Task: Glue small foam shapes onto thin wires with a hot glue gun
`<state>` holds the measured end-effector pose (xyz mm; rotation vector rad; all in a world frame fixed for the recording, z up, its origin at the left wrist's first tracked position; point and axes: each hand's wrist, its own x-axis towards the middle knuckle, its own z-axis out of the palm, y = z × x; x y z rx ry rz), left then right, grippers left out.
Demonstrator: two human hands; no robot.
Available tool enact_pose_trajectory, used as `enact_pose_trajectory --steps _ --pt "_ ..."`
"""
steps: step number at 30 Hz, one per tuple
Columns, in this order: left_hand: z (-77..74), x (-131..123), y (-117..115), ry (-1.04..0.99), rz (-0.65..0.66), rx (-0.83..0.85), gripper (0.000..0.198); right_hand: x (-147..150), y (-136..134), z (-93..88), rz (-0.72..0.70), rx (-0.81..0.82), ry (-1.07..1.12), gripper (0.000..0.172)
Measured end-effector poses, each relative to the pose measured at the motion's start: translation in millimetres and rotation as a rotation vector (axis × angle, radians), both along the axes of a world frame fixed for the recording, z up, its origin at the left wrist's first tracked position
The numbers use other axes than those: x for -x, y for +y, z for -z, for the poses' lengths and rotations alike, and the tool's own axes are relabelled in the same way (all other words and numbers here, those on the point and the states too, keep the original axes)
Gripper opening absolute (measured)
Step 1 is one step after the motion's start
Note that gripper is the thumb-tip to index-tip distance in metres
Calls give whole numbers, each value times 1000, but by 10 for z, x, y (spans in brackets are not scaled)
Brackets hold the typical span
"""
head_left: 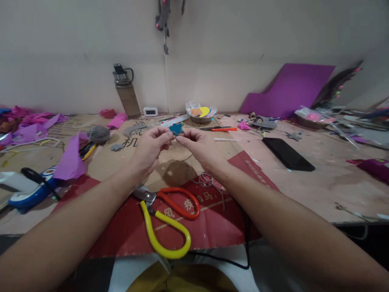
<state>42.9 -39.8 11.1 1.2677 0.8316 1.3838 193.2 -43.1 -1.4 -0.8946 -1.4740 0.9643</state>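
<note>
A small blue star-like cutout [176, 129] with a grey edge is pinched between both hands above the cardboard. My left hand [154, 142] grips its left side between thumb and forefinger. On its right side, the thumb and fingers of my right hand [197, 145] close on it. Below the hands, scissors [154, 199] with one red and one yellow handle lie on the red part of the cardboard, their blades partly behind my left forearm. Thin pale cord [208, 180] lies in loose loops near my right wrist.
A black phone [288, 154] lies to the right. Behind the hands stand a bottle [127, 95], a small white clock [150, 111] and a bowl [202, 119]. Grey yarn [99, 134] and purple felt [71, 158] are at left; a purple sheet [288, 91] leans on the wall.
</note>
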Motion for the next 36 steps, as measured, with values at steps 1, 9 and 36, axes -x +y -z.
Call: enact_pose_trajectory --steps 1,9,36 --pt "2 3 7 -11 10 14 12 -3 1 4 1 -2 -2 22" --pt "-10 26 34 -12 105 106 13 -22 33 17 -17 -27 -41 20" --pt "-124 128 142 -301 -135 366 12 108 -164 88 -59 -387 -921 25"
